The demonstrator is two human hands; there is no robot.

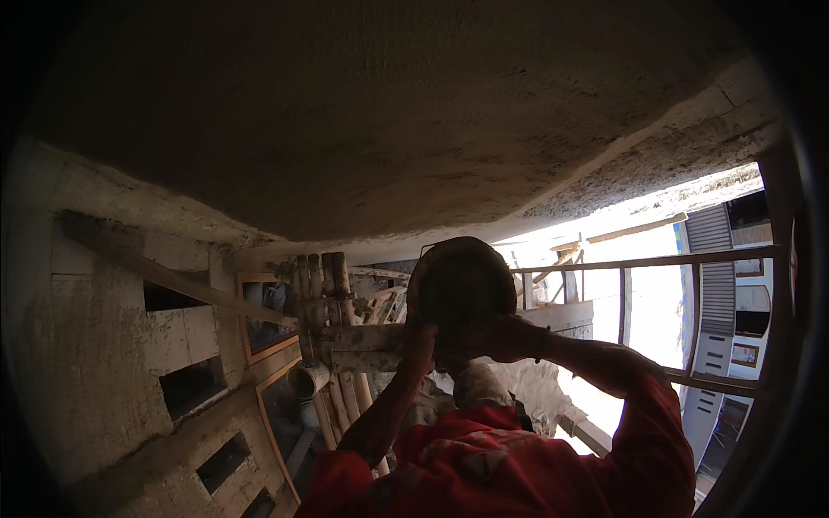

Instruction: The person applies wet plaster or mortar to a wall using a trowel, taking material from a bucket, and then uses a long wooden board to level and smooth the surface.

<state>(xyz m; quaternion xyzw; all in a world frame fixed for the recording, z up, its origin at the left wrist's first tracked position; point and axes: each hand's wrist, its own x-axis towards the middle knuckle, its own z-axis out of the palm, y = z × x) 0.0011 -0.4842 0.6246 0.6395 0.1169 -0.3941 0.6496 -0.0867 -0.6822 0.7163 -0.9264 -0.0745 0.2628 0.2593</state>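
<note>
The red shirt point(553, 470) carries pale patches across the cloth; whether they are print cannot be told, the light being so dim. Its sleeves run to both forearms.

The bucket point(462, 281) is round and dark, almost black within, with a browner, uneven rim showing along its left and right sides. A thin handle stands out at its upper left edge. What it holds is lost in shadow. It is held up between the two hands, in front of the chest, and hides part of the plank point(367, 338) near that plank's right end.

The left hand point(420, 345) is curled closed on the bucket's near edge, toward the left. The right hand point(505, 338) has hold of the near edge toward the right, its fingers bent in, though the exact set of the fingertips is too dark to make out. A dark band point(543, 344) circles the right wrist.

Left of the bucket, upright poles point(338, 289) cross the plank's left end. Just below that end, a pale pipe point(308, 379) shows its open mouth. Rectangular openings pierce the left wall point(95, 345). Overhead spreads the ceiling point(389, 129), brown and roughly streaked.
</note>
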